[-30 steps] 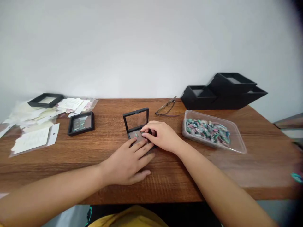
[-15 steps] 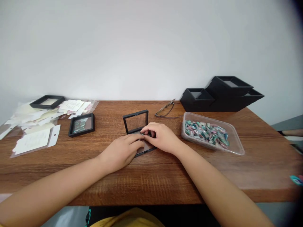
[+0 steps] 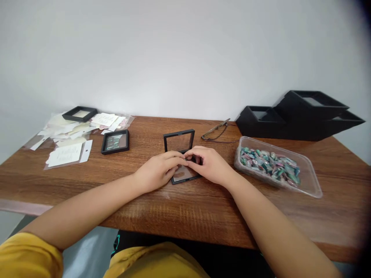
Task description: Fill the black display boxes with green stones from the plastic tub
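We were apparently adjusting something inside the open, black, clear-windowed square frame (image 3: 181, 175) at twelve o'clock. Our left hand (image 3: 156, 169) and right hand (image 3: 213, 166) met over it, fingers bent, any grip unclear; the next move likely called for light pressure.

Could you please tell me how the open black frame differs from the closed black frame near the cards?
The open frame has its lid raised; the closed frame lies flat.
The left hand and right hand are at the open frame; neither touches the closed frame.
The closed frame shows green pieces; the open frame's inside is partly hidden.
Both have black rims.
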